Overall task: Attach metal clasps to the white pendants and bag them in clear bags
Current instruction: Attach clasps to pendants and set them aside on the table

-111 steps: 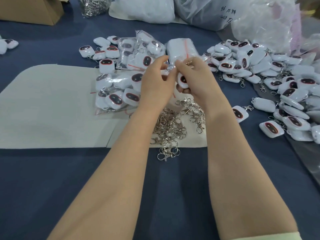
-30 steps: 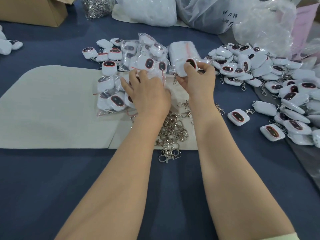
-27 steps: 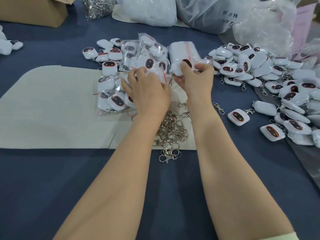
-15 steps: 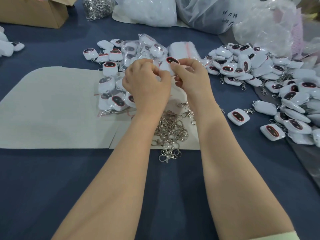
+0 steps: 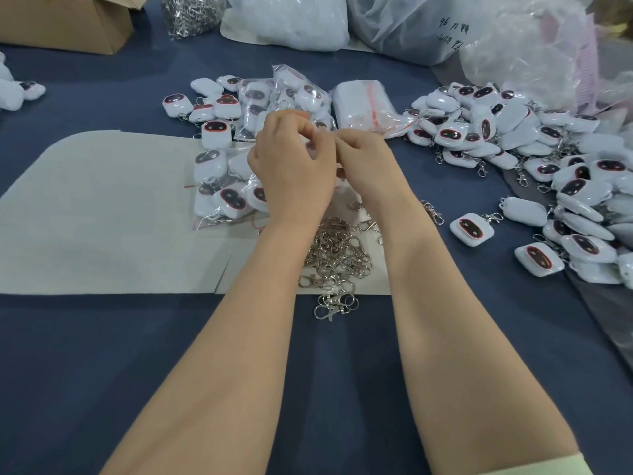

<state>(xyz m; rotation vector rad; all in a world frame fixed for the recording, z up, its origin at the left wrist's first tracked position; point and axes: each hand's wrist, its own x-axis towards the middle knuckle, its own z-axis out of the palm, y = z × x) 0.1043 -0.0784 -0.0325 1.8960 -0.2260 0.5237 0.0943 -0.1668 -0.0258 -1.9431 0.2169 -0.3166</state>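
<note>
As both hands meet over the pale mat (image 5: 102, 214), the left hand (image 5: 291, 169) is curled tight round a white pendant (image 5: 310, 147), only a sliver of it peeping out between the fingers. Pressed in close beside it, the right hand (image 5: 368, 159) has its fingertips nipped together against the left's; whether anything sits between them I cannot tell, it's hidden. Just below the grip, under both wrists, lies the tangle of loose metal clasps (image 5: 337, 257), a few spilling off the mat onto the blue cloth (image 5: 102, 371). Immediately left of the grip, filled clear bags (image 5: 222, 197) of pendants lie overlapping. Just beyond it and a touch right, a flat stack of empty bags (image 5: 363, 101) with a red strip. Well out to the right of the grip, a big heap of pendants (image 5: 513, 142), many with clasps on. Far beyond on the left, a cardboard box (image 5: 68, 25).
</note>
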